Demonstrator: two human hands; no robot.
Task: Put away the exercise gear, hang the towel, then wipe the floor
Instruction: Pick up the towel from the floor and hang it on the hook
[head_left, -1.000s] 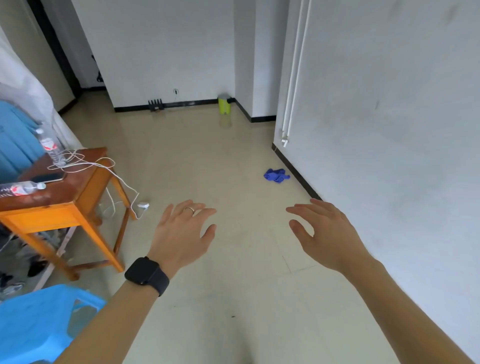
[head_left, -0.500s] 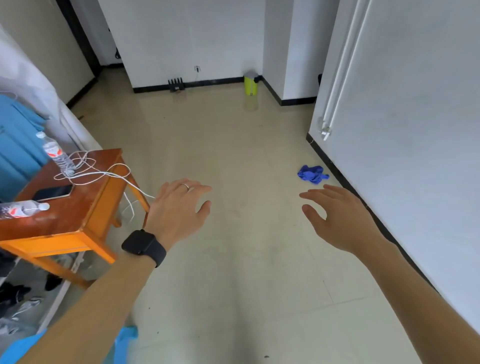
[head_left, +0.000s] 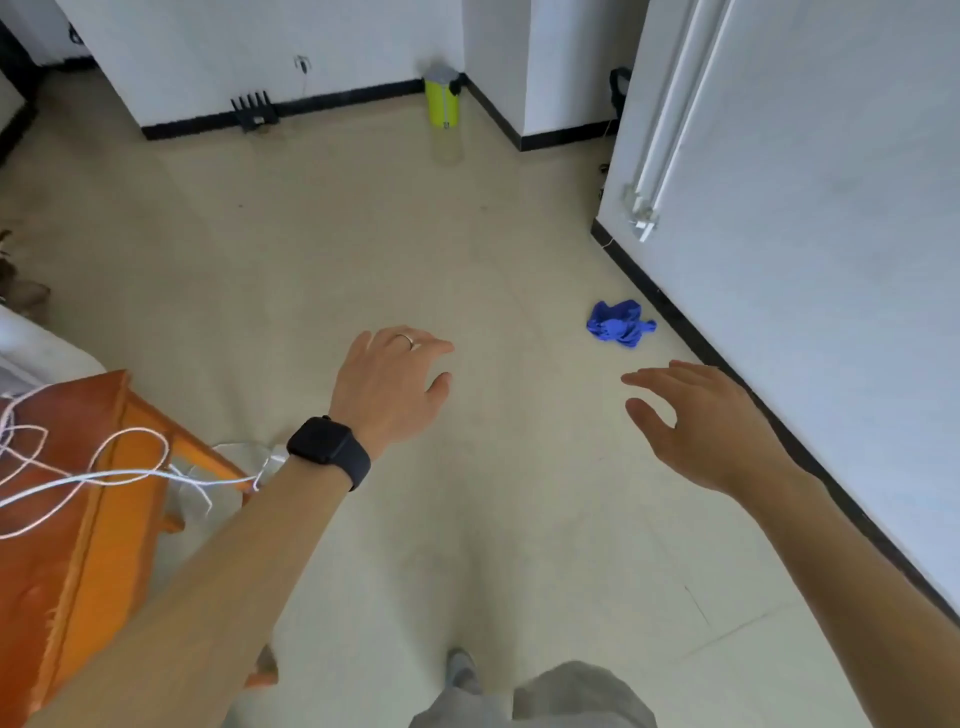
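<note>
The left hand (head_left: 389, 384) and right hand (head_left: 696, 415) hover empty, fingers loosely spread; the blue cloth (head_left: 618, 323) lies crumpled on the floor (head_left: 363, 234) beside the wall (head_left: 831, 208). The white cable (head_left: 130, 475) trailing off the worktop (head_left: 78, 545) could snag the left forearm

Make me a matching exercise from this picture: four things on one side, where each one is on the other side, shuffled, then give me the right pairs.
Things
1. blue cloth
2. yellow-green container
3. white cable
4. black watch

Places
A. strapped on just behind the left hand
B. upright on the floor against the far wall
C. lying on the orange table
D. crumpled on the floor near the right-hand wall

Pairs: 1-D, 2-B, 3-C, 4-A
</note>
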